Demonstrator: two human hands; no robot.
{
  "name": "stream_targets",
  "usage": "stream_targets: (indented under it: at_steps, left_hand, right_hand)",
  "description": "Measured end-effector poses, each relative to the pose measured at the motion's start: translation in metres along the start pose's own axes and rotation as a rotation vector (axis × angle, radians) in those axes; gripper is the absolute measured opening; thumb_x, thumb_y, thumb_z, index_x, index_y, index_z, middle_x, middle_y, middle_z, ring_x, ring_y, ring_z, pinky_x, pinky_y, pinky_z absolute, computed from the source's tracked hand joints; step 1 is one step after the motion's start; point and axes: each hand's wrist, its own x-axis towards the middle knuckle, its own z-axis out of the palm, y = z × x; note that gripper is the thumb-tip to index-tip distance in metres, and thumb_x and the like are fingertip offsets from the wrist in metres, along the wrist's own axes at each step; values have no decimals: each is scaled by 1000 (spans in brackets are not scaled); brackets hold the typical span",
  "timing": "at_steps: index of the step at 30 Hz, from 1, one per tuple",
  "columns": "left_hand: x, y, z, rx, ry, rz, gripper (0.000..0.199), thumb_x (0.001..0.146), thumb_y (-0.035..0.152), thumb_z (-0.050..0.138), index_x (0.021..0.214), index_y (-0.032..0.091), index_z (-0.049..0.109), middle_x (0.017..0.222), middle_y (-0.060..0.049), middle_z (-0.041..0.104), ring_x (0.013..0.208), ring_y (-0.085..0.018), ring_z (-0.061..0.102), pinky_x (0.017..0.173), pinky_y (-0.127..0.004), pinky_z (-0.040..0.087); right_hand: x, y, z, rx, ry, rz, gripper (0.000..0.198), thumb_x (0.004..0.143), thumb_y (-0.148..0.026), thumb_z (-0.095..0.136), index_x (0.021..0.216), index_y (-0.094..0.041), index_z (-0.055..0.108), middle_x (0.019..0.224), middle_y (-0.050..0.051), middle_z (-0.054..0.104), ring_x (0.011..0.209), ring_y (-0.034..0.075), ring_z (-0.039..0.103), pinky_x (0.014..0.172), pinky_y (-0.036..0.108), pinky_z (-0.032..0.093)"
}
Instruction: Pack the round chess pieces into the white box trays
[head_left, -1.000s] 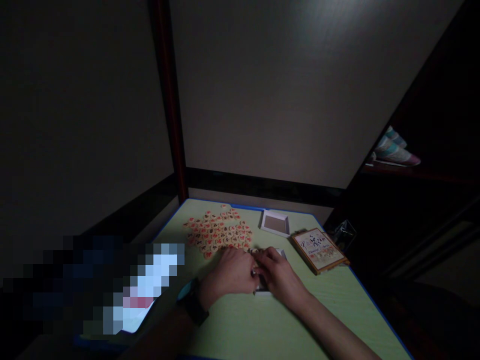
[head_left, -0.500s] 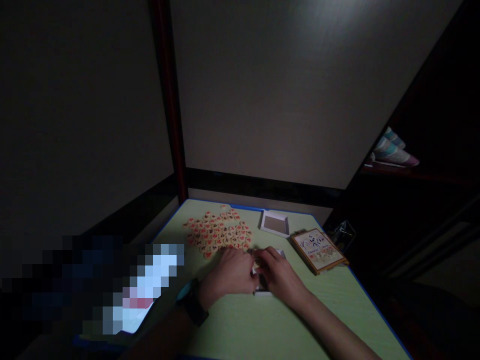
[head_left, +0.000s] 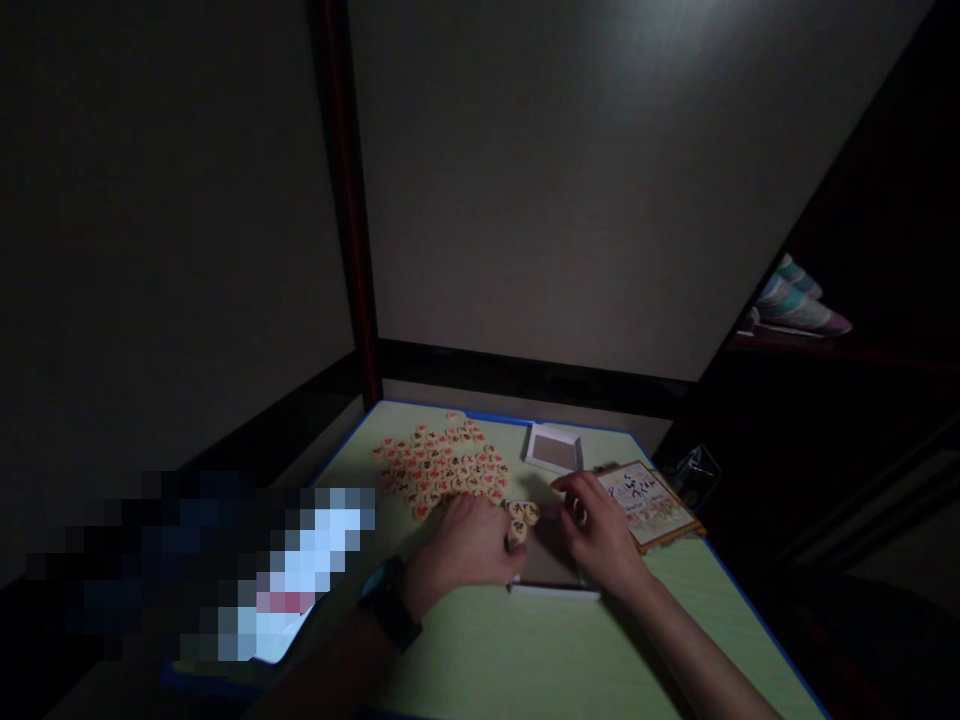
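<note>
My left hand [head_left: 469,540], with a dark watch on its wrist, is closed beside the left end of an open shallow box [head_left: 559,592]. A few round Chinese chess pieces [head_left: 519,522] show at its thumb and index side, at the box's left end; its other fingers are hidden. Over the right side of the same box is my right hand [head_left: 604,530], fingers curved and apart. A small pale spot shows between its thumb and fingers, too dim to name. Many loose round pieces with red and black characters [head_left: 442,465] lie spread on the table beyond my left hand.
At the back of the green table [head_left: 480,650] lies a second shallow white box part [head_left: 553,448]. A printed flat box [head_left: 649,505] rests at the right edge. A bright, blurred-out screen [head_left: 300,590] is at the left. Walls stand behind the table.
My right hand has moved right, away from my left hand, and its fingers have spread. More of the box and the pieces at its left end now show. My left hand stays nearly in place.
</note>
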Motion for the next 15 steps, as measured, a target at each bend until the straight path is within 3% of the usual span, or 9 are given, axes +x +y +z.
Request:
stream_targets:
  at_steps: [4,10,12,15]
  left_hand:
    - [4,-6,-7,-14,60,-32,29,80,42,55,75,19,72,68,-8,67,67,-23,63,67,-31,45]
    - [23,-51,-14,79,287,-360,28,92,27,42,89,17,68,87,-9,68,80,-23,64,67,-31,43]
    - [26,-69,-11,123,341,-378,29,95,23,40,94,16,68,98,-10,67,86,-23,63,73,-33,45]
    - [27,-86,-3,136,352,-290,27,95,18,42,101,15,68,106,-11,64,99,-23,58,88,-34,44]
  right_hand:
    - [-2,1,5,-1,102,-81,21,86,-10,46,100,-21,55,99,8,58,89,21,59,77,34,50]
    - [-3,1,5,-32,143,-158,22,87,-7,43,97,-22,56,100,8,59,94,21,60,80,34,51]
    - [-3,2,5,-48,146,-154,22,87,-7,44,96,-22,57,99,8,59,92,21,60,79,34,51]
    - [-3,4,7,-56,145,-158,23,86,-6,44,95,-22,58,98,8,59,91,21,60,78,33,51]
